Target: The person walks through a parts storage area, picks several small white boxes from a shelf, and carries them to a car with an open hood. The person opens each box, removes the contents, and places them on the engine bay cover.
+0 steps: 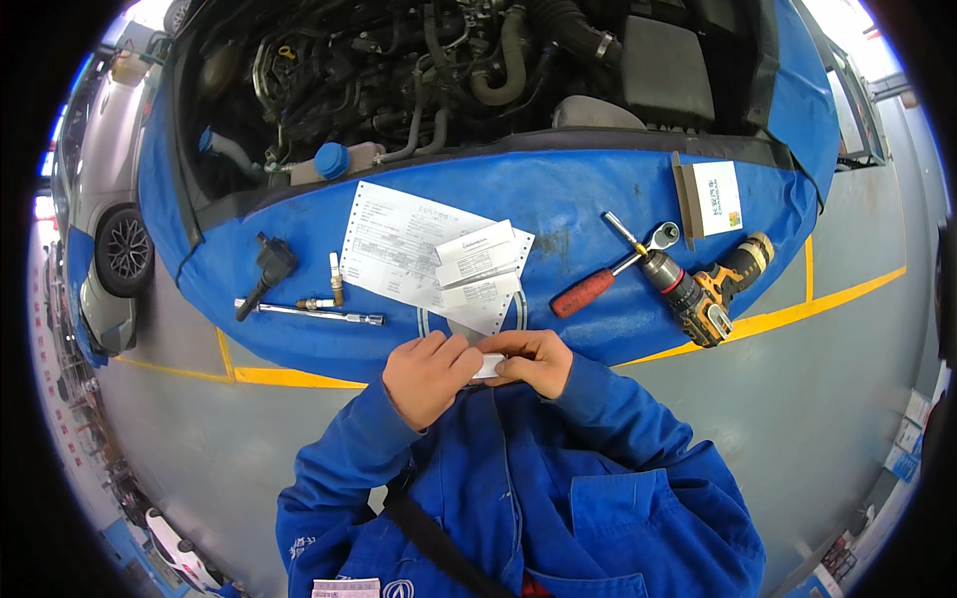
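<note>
Close to my chest, at the front edge of the blue cover, both hands meet around a small white box-like piece point(488, 367). The fingers of my left hand point(429, 379) are curled in at its left end. My right hand point(535, 361) pinches it from the right with thumb and fingers. Its far side is hidden by the fingers. Just beyond lie a printed paper sheet point(387, 244) and two small white printed pieces point(477, 253) on top of it. Left of the sheet rest a black ignition coil point(275, 263), two spark plugs point(336, 281) and a chrome extension bar point(324, 314).
A blue protective cover point(558, 184) drapes the car's front below the open engine bay point(399, 70). To the right lie a red-handled ratchet point(583, 293), a metal bar point(620, 227), a yellow-black cordless drill point(698, 299) and an opened carton point(712, 199). Another car point(105, 199) stands left.
</note>
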`<control>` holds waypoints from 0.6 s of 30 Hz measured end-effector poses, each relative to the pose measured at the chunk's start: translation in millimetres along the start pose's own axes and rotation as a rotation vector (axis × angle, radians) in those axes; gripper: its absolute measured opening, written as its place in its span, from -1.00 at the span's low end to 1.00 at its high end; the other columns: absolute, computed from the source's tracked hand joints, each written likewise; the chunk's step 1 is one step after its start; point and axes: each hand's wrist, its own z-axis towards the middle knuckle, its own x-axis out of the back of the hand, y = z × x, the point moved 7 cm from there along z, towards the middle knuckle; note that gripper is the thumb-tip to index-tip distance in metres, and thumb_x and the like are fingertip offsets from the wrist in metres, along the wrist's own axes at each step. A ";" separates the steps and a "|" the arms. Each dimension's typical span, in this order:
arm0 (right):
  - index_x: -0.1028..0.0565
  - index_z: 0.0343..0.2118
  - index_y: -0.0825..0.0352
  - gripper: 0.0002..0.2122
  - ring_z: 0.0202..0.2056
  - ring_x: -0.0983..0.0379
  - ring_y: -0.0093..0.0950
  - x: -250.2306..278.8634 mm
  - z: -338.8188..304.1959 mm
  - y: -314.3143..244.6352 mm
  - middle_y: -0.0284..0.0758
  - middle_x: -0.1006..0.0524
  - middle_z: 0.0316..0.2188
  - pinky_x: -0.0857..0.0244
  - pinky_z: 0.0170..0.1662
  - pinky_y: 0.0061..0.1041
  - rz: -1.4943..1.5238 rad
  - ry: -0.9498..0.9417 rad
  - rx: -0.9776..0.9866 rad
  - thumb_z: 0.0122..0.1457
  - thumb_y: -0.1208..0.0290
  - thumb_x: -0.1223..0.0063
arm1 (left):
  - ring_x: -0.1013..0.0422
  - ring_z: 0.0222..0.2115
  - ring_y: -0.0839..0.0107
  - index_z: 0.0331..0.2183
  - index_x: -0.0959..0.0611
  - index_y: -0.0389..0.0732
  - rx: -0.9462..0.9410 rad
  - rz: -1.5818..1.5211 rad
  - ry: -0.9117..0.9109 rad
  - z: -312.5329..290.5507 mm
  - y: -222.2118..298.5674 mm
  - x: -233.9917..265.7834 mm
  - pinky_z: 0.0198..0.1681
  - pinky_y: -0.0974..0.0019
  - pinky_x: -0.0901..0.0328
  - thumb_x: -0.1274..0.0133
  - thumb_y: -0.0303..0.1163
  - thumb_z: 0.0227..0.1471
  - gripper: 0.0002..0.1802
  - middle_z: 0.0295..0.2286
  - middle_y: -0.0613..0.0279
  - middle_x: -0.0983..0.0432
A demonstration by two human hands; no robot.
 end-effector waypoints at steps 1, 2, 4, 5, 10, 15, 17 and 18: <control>-0.37 -0.02 0.57 -0.64 -0.14 -0.48 -0.34 1.0 0.4 2.9 -0.09 -0.47 -0.15 -0.36 -0.03 -0.49 -0.007 0.014 -0.026 0.09 0.63 0.23 | -0.31 -0.51 0.33 -0.43 -0.43 -0.15 -0.009 0.009 -0.027 0.4 -0.6 -0.9 -0.48 0.35 -0.27 -0.08 -0.49 -0.24 -0.79 -0.53 0.26 -0.29; -0.36 -0.01 0.56 -0.63 -0.13 -0.48 -0.33 -0.6 -0.2 4.1 -0.08 -0.46 -0.13 -0.36 -0.02 -0.49 0.008 -0.002 -0.022 0.10 0.63 0.25 | -0.31 -0.51 0.33 -0.43 -0.44 -0.15 -0.023 0.017 -0.056 1.0 -0.4 -1.0 -0.48 0.35 -0.28 -0.08 -0.49 -0.24 -0.79 -0.53 0.26 -0.29; -0.34 0.01 0.55 -0.62 -0.11 -0.47 -0.29 -4.2 -0.8 4.9 -0.05 -0.43 -0.08 -0.35 0.00 -0.47 0.081 -0.054 0.003 0.10 0.62 0.30 | -0.32 -0.50 0.32 -0.35 -0.48 -0.16 0.052 -0.065 -0.074 3.5 -5.5 4.8 -0.48 0.35 -0.29 -0.10 -0.47 -0.23 -0.73 -0.54 0.25 -0.31; -0.32 0.03 0.55 -0.61 -0.11 -0.47 -0.27 -6.7 -0.8 4.9 -0.04 -0.42 -0.06 -0.35 0.01 -0.46 0.139 -0.087 0.026 0.11 0.60 0.32 | -0.32 -0.50 0.32 -0.31 -0.50 -0.17 0.093 -0.105 -0.086 5.2 -6.9 8.8 -0.48 0.35 -0.29 -0.11 -0.46 -0.23 -0.69 -0.55 0.25 -0.31; -0.21 0.15 0.41 -0.56 -0.09 -0.45 -0.17 -14.7 8.7 20.6 -0.03 -0.37 0.01 -0.39 -0.06 -0.38 0.498 -0.194 -0.066 0.23 0.34 0.37 | -0.34 -0.48 0.28 -0.11 -0.51 -0.16 0.342 0.121 -0.211 11.5 0.5 36.0 -0.46 0.31 -0.30 -0.23 -0.39 -0.29 -0.43 -0.53 0.22 -0.37; -0.17 0.16 0.33 -0.44 -0.21 -0.49 -0.26 -19.3 18.9 41.2 -0.14 -0.37 -0.02 -0.45 -0.24 -0.39 0.553 -0.176 -0.201 0.28 -0.04 0.40 | -0.32 -0.44 0.31 -0.12 -0.52 -0.15 0.272 0.352 -0.303 14.9 24.2 42.3 -0.44 0.35 -0.29 -0.26 -0.30 -0.32 -0.40 -0.51 0.23 -0.34; -0.18 0.14 0.33 -0.46 -0.21 -0.49 -0.26 -17.7 19.8 47.7 -0.15 -0.38 -0.03 -0.46 -0.26 -0.38 0.521 -0.127 -0.268 0.29 -0.02 0.40 | -0.32 -0.44 0.33 -0.15 -0.54 -0.15 0.248 0.363 -0.328 14.0 25.5 37.0 -0.44 0.36 -0.29 -0.25 -0.32 -0.32 -0.44 -0.52 0.25 -0.33; -0.20 0.11 0.32 -0.49 -0.22 -0.49 -0.29 -19.7 19.7 46.5 -0.17 -0.39 -0.06 -0.46 -0.30 -0.41 0.548 -0.147 -0.259 0.30 0.00 0.42 | -0.32 -0.44 0.33 -0.16 -0.55 -0.14 0.235 0.372 -0.332 13.9 24.6 35.0 -0.44 0.36 -0.28 -0.25 -0.32 -0.33 -0.46 -0.53 0.26 -0.33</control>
